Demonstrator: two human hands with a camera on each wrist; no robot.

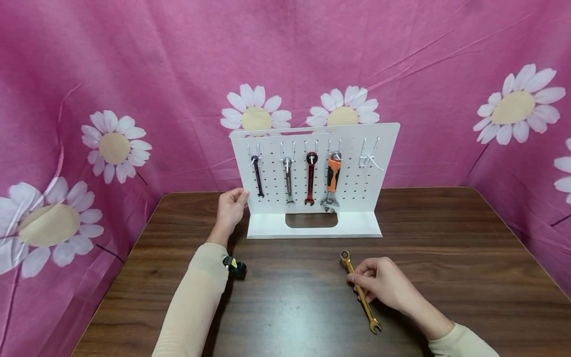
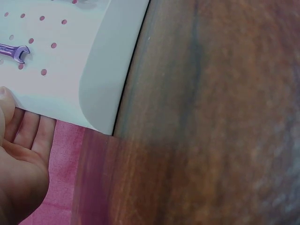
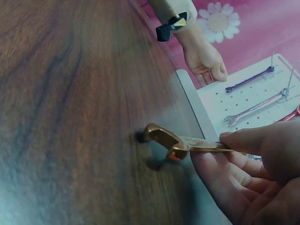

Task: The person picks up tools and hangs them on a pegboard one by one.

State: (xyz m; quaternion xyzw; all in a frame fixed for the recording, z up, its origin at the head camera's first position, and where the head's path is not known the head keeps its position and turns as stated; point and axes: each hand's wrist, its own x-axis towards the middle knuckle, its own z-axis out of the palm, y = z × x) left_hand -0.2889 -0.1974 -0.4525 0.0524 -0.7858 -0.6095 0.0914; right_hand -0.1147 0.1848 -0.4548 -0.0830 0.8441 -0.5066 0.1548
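Observation:
My right hand (image 1: 385,282) pinches a gold combination wrench (image 1: 363,300) by its shank, thumb on top. The wrench's ring end points toward the board and its open end toward me; that open end (image 3: 166,143) looms close in the right wrist view. My left hand (image 1: 231,208) holds the left edge of a white pegboard stand (image 1: 312,230), thumb in front and fingers behind. On the board's hooks hang a dark purple wrench (image 1: 257,177), a silver wrench (image 1: 288,182), a red wrench (image 1: 310,179) and an adjustable wrench (image 1: 332,174) with an orange-black handle.
At the board's right end a wire hook (image 1: 369,157) carries no tool. The stand rests on a dark wooden table (image 1: 285,292). Behind it hangs a pink cloth (image 1: 187,89) with large white daisies. A black wrist camera (image 1: 236,267) sits on the left sleeve.

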